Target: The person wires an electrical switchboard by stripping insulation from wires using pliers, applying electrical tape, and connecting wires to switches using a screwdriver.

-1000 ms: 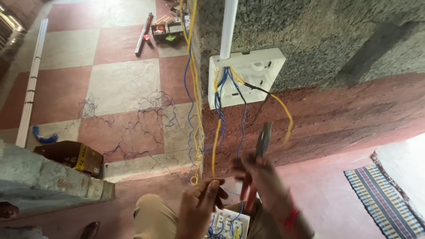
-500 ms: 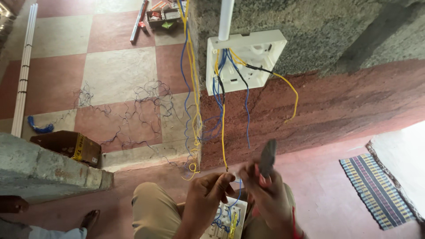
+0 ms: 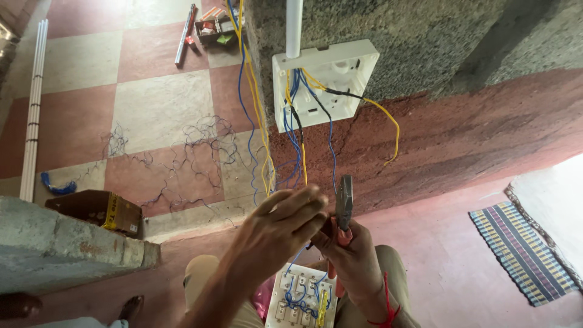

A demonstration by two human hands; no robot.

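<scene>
Below the white wall box (image 3: pixel 322 88), at about six o'clock from it, both hands meet over the person's lap. The right hand (image 3: pixel 352 258) is wrapped closed around the red handles of a pair of pliers (image 3: pixel 344 203), holding the tool upright so its grey head points to twelve o'clock, toward the loose wires; that grip seems chosen to keep the nose near the wire ends. The left hand (image 3: pixel 279 234) lies just at nine o'clock of the pliers, fingers (image 3: pixel 297 203) loosely spread and stretched toward the tool's head, seemingly pinching or guiding a blue wire (image 3: pixel 331 152) that drops from the box, though I cannot tell whether the fingertips truly grip it. So the pliers' head stands just beside those fingertips, at their three o'clock, close or touching. A switch plate (image 3: pixel 300 297) rests face-down on the knees at six o'clock, its blue and yellow leads upward, likely laid there to keep its terminals within reach. Yellow wires (image 3: pixel 388 121) loop out to the box's four o'clock. Wire scraps (image 3: pixel 188 152) litter the tiled floor at ten o'clock, beside a cardboard box (image 3: pixel 97 209).
</scene>
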